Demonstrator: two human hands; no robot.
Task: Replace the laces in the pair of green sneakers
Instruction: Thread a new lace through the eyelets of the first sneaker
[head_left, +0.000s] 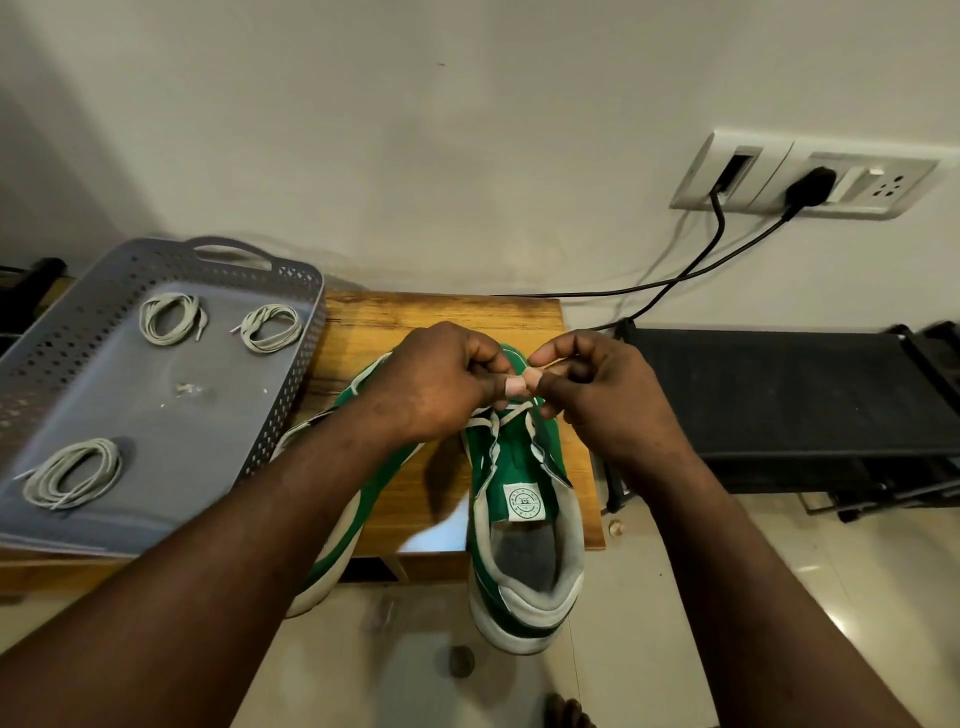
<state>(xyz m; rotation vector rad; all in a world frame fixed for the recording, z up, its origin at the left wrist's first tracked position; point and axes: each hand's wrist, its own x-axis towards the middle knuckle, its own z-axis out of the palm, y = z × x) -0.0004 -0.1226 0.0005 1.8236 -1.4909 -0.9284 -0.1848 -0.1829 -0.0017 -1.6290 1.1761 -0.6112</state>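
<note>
Head view: both hands are working at the toe end of the sneaker (519, 467) that is lying on the counter (441, 312) with its heel hanging over the near edge. The left hand (441, 379) and the right hand (592, 400) are meeting just above the lowest eyelets. Each grip is narrow, with fingertips curled in and pinching the pale lace (501, 415). That lace is crossing only the bottom of the eyelet rows. The eyelets nearer the tongue label are showing bare, so the lacing is at its low end. Whether the lace is going in or coming out cannot be told from here, though the level pinch on both ends suggests it is being evened after a first pass.

The second sneaker (384, 478) is lying just beside the first, mostly hidden under the left forearm, and its lacing cannot be seen. On the left, the grey tray (291, 291) is holding three coiled laces (171, 318), (271, 328), (72, 474), well apart from the hands.

If it is threading, the next move is calling for one end to be freed, its tip aimed at the next eyelet up on the opposite side, and the slack drawn through without twisting the flat lace.
</note>
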